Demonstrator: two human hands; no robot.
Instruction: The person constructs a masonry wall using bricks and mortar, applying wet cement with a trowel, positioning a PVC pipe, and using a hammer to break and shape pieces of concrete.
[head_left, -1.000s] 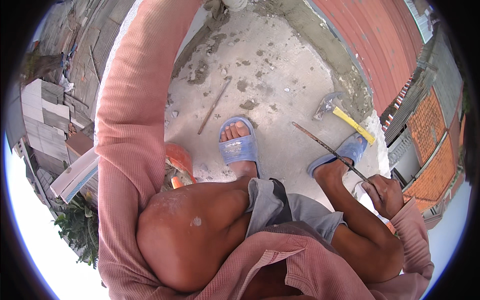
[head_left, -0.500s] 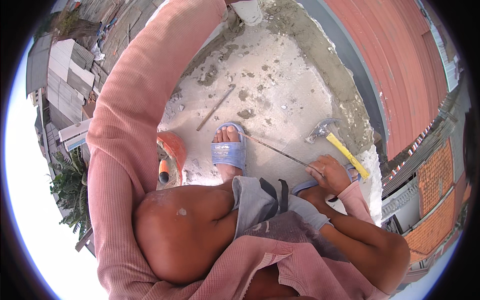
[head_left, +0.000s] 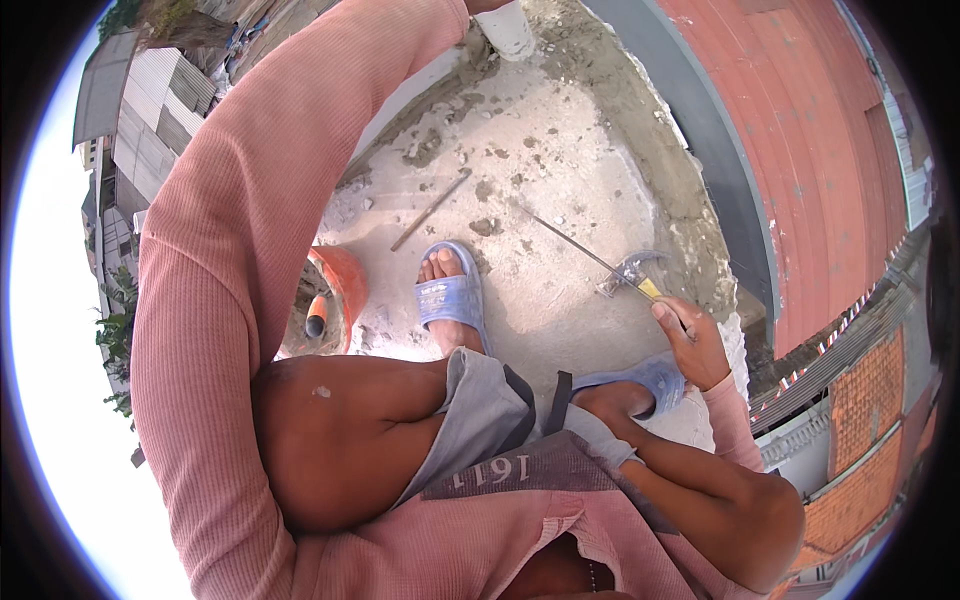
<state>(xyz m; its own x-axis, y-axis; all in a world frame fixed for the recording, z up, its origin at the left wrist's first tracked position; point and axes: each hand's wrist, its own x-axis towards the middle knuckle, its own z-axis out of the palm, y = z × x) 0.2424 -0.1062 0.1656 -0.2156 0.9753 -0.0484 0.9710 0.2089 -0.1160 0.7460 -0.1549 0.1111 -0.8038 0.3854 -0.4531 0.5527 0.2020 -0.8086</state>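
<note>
My right hand (head_left: 693, 345) is closed around one end of a thin, dark metal rod (head_left: 575, 240), whose far end points up and left over the pale concrete. Beneath the rod and hand lies a claw hammer (head_left: 630, 272); its head and a bit of yellow handle show, and the hand covers the rest. My left arm (head_left: 250, 190) reaches up to the top edge, where only a sliver of my left hand (head_left: 488, 4) shows beside a whitish post (head_left: 510, 35). The fingers of that hand are out of sight.
A second rod (head_left: 430, 210) lies on the dusty concrete floor (head_left: 560, 140). An orange bucket (head_left: 352, 290) by my left foot holds a tool with an orange-and-black handle (head_left: 317, 315). Rough mortar (head_left: 690, 200) lines the right edge, with a red metal roof (head_left: 800, 150) beyond it.
My right hand has moved right and slightly upward with the rod, now over the hammer's handle. The rod's far tip has swung up, away from my left foot. My view has shifted slightly.
</note>
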